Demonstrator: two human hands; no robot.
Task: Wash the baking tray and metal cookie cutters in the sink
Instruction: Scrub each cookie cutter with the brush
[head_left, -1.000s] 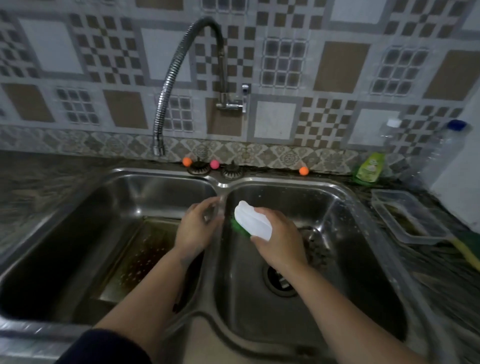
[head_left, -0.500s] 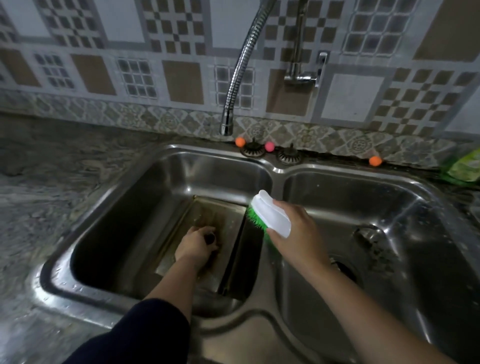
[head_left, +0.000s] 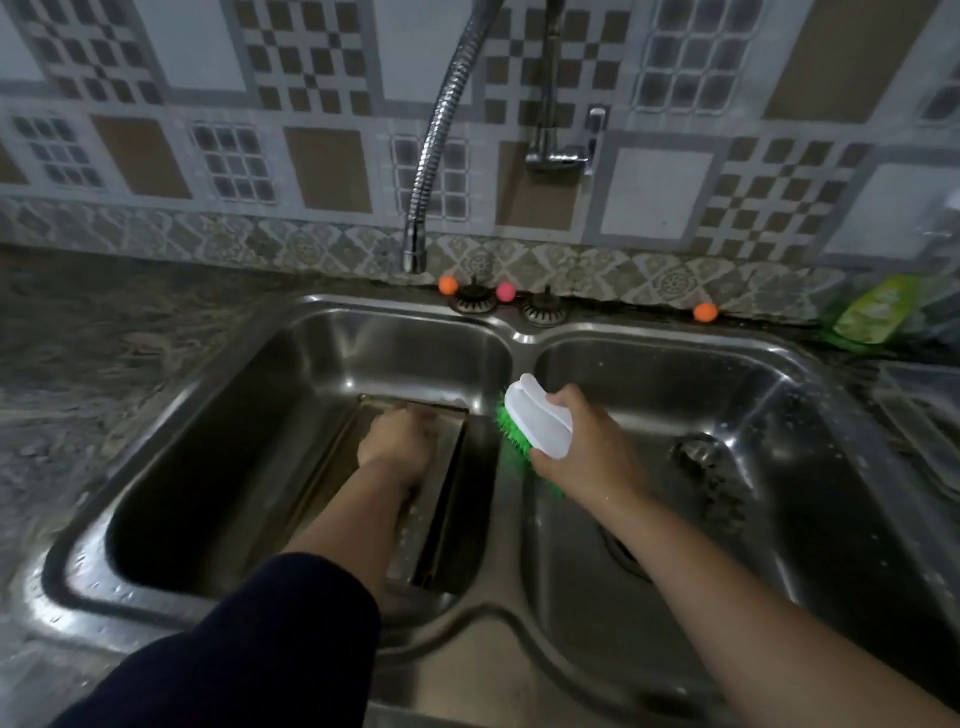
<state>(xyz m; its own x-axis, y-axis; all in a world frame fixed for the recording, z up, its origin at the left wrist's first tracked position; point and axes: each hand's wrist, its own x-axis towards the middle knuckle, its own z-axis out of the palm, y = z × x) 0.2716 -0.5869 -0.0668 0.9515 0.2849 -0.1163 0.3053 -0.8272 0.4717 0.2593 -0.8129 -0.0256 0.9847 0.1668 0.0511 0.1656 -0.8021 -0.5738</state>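
The baking tray (head_left: 442, 519) lies in the left basin of the steel double sink (head_left: 488, 639). My left hand (head_left: 397, 439) reaches down into the tray, its fingers curled at the tray's far rim. My right hand (head_left: 587, 452) grips a white scrub brush (head_left: 537, 415) with green bristles, held over the divider between the basins. Some small metal pieces (head_left: 698, 454) lie in the right basin, too blurred to tell what they are.
The flexible tap spout (head_left: 415, 249) hangs over the back of the left basin, with no water running. A green soap pouch (head_left: 878, 312) sits at the back right. Small orange and pink balls (head_left: 505, 292) line the sink's back ledge. The right basin's drain (head_left: 623, 553) is open.
My left hand went from the divider down into the left basin, then slid along the tray to its far rim. The brush hand stayed over the divider. The view shifted left.
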